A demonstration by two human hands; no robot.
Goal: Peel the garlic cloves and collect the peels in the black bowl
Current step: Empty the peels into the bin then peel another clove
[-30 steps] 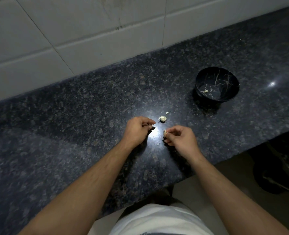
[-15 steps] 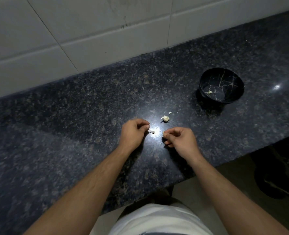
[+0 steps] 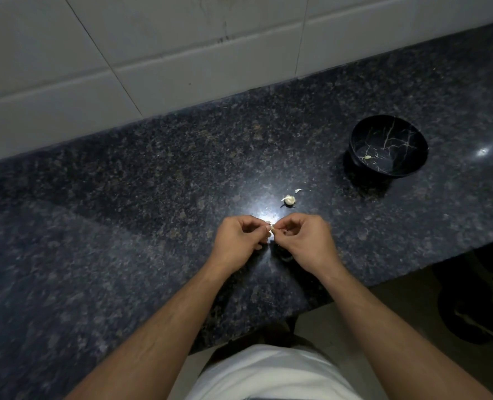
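Standing at the near edge of a dark speckled countertop (image 3: 124, 226), the person has both forearms stretched forward, with a white garment (image 3: 268, 373) showing at the bottom of the view. The left hand (image 3: 239, 241) and the right hand (image 3: 308, 241) meet fingertip to fingertip just above the stone, fingers curled in, and between them they pinch a small pale garlic clove (image 3: 271, 230); only a sliver of it shows, so how much skin is left on it cannot be told. The step in hand looks like stripping that skin. A little beyond the hands, a second clove (image 3: 289, 200) lies on the counter beside a bright glare spot, with a loose peel fragment (image 3: 298, 191) just beside it. Farther off to the right stands the black bowl (image 3: 412, 134), veined in gold, holding one small pale scrap (image 3: 368, 157) near its floor. White wall tiles (image 3: 181, 53) rise behind the counter. The main risk from here is judged to be lost peel: the flakes are light and tiny, the bowl sits well apart from where the peeling happens, and scraps shed over the counter could scatter or drop off the near edge instead of being collected. The dim light and mottled stone would make stray bits hard to spot, and a slick, half-bared clove could slip from so small a pinch.
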